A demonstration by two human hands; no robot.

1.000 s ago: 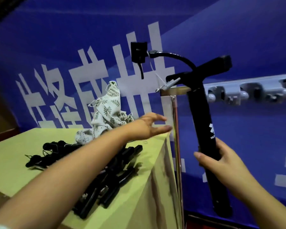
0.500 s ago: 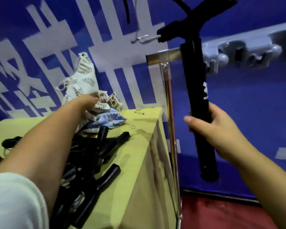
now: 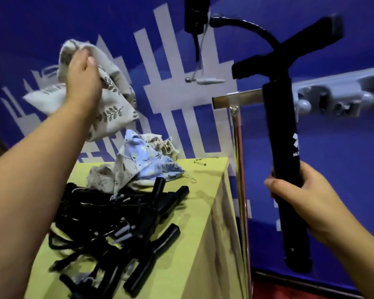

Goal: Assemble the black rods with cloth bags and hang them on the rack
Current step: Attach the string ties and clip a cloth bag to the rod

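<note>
Head view, upper left of the frame: left hand [image 3: 82,76] raised, fingers bunched round the top of a leaf-print cloth bag [image 3: 108,104], lifted well clear of the tabletop [image 3: 205,190]. Right half of the frame: right hand [image 3: 298,197] wrapped round the lower shaft of an upright black rod [image 3: 281,134], T-handle at upper right, foot hanging low near the floor. Rod and bag well apart, neither joined yet.

Step in hand, by the look of it: bringing bag to rod. Best to find the bag's mouth first, since the grip seems to close it; better to shake it open, then slide it over the foot of the rod while keeping the rod upright and steady. Worth watching the drawstring, which cannot be made out here.

Edges and room: tabletop corner at centre right, just beside the chrome rack post [image 3: 240,190]; rack crossbar [image 3: 238,100] behind the rod's upper shaft. Open space between post and rod narrow; more room in front of the blue banner [image 3: 333,169] at right. Below the lifted bag, more cloth bags [image 3: 143,162] and a heap of black rods [image 3: 121,223] near the tabletop edge, easy to snag.
</note>
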